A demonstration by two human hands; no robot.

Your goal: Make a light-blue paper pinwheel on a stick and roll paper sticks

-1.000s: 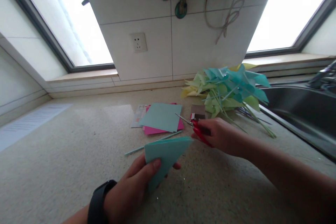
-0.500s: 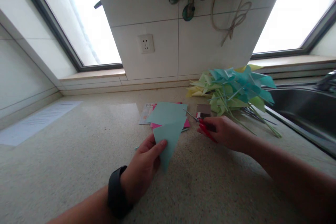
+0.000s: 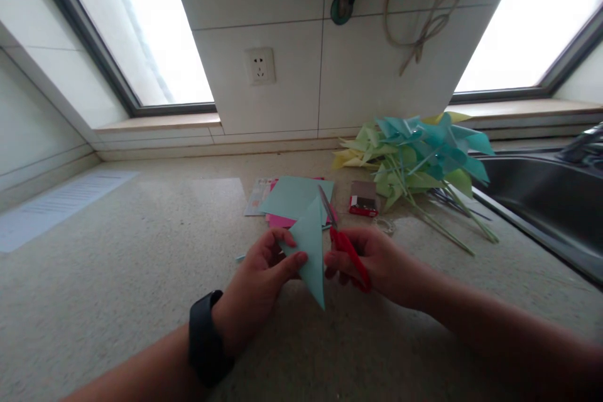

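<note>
My left hand [image 3: 264, 270] pinches a folded teal paper triangle [image 3: 311, 250] upright above the counter, thumb on its near face. My right hand [image 3: 377, 260] grips red-handled scissors [image 3: 343, 244], their thin blades pointing up along the triangle's right edge. On my left wrist sits a black watch [image 3: 205, 339]. Just beyond my hands lies a stack of teal and pink paper sheets [image 3: 294, 198].
A pile of teal and yellow-green paper pinwheels on sticks [image 3: 417, 160] lies at the back right, beside a steel sink [image 3: 541, 198]. A small red and brown box [image 3: 363, 198] rests near the stack. A wall socket [image 3: 260, 66] and hanging utensils are on the tiled wall.
My left hand turned the teal triangle from flat to upright and brought it toward the middle. My right hand moved the scissors left, up against the paper's right edge.
</note>
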